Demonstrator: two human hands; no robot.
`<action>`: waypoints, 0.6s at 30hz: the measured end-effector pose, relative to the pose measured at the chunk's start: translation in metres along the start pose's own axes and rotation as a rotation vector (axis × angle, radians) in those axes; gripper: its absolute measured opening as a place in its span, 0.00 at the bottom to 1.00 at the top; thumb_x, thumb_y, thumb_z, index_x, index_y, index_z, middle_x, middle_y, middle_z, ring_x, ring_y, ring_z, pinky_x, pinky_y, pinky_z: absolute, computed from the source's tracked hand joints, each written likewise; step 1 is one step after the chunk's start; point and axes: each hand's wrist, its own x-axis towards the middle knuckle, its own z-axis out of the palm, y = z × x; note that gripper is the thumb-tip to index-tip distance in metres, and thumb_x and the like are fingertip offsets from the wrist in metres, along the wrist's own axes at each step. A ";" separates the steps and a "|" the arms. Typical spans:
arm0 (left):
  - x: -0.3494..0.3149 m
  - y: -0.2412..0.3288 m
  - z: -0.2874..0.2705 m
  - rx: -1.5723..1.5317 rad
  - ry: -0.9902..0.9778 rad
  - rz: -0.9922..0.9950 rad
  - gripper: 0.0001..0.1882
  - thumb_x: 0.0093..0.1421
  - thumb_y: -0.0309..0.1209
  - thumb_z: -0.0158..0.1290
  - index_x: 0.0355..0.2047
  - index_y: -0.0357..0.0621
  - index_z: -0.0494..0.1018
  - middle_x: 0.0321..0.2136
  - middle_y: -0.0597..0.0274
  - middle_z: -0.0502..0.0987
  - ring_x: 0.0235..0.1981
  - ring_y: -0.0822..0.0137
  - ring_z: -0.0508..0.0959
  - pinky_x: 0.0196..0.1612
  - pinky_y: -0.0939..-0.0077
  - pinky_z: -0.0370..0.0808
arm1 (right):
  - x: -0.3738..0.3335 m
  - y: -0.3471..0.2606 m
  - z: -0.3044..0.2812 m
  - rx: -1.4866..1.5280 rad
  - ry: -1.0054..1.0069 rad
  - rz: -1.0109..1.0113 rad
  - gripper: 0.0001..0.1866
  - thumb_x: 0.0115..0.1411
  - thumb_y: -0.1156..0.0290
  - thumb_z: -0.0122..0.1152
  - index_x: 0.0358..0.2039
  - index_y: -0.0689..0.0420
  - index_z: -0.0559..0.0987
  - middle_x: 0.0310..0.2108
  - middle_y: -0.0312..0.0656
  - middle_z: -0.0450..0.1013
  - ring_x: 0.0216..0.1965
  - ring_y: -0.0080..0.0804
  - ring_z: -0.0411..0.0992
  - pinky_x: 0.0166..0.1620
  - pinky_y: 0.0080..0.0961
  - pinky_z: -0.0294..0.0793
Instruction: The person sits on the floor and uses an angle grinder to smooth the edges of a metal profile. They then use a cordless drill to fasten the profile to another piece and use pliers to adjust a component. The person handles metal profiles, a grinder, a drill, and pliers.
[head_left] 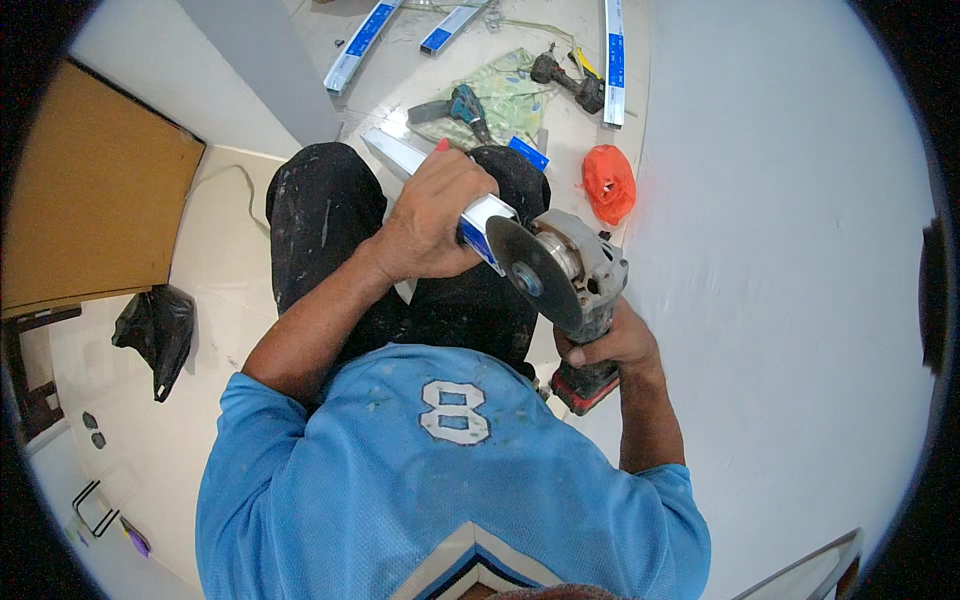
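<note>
My left hand (pixel 432 215) is wrapped round a white rectangular metal tube (pixel 392 150) with a blue label, which lies slantwise across my knees. The tube's near end pokes out on the right of that hand. In my right hand (pixel 622 340) is a cordless angle grinder (pixel 590 265), gripped by its handle above a black and red battery. Its dark cutting disc (pixel 520 262) stands right at the tube's near end; whether the two touch I cannot tell. The fingertips of my right hand are partly hidden behind the handle.
Ahead on the tiled floor, a patterned cloth (pixel 505 90) lies under a teal cordless tool (pixel 468 110). Beside it are a dark drill (pixel 570 82), more metal tubes (pixel 614 60) and an orange bag (pixel 608 185). A white wall (pixel 780 250) rises close on my right; a black bag (pixel 158 330) lies left.
</note>
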 end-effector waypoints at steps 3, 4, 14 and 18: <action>0.000 0.001 0.001 0.003 0.001 -0.001 0.28 0.43 0.32 0.75 0.44 0.42 0.76 0.38 0.50 0.76 0.42 0.47 0.78 0.47 0.53 0.74 | 0.001 0.001 -0.003 -0.007 -0.020 -0.002 0.48 0.33 0.71 0.87 0.59 0.60 0.78 0.36 0.37 0.80 0.36 0.29 0.79 0.43 0.30 0.79; 0.000 0.001 0.001 0.003 0.002 0.000 0.28 0.43 0.32 0.75 0.44 0.42 0.76 0.38 0.50 0.76 0.42 0.47 0.78 0.47 0.53 0.75 | 0.002 0.002 -0.004 -0.013 -0.033 -0.003 0.48 0.33 0.71 0.87 0.60 0.60 0.78 0.37 0.37 0.80 0.37 0.29 0.79 0.44 0.30 0.79; -0.002 0.000 0.000 0.016 -0.007 -0.010 0.27 0.45 0.33 0.75 0.44 0.43 0.76 0.38 0.51 0.76 0.42 0.48 0.77 0.48 0.54 0.74 | 0.004 -0.002 0.014 -0.031 0.085 -0.098 0.41 0.29 0.69 0.85 0.50 0.62 0.81 0.29 0.42 0.81 0.26 0.32 0.80 0.32 0.30 0.80; -0.003 -0.001 0.000 0.015 -0.009 -0.006 0.28 0.45 0.33 0.75 0.44 0.43 0.75 0.37 0.52 0.75 0.42 0.48 0.77 0.48 0.53 0.74 | 0.005 -0.005 0.015 -0.044 0.076 -0.104 0.41 0.29 0.69 0.84 0.50 0.62 0.81 0.29 0.41 0.81 0.27 0.31 0.80 0.32 0.29 0.80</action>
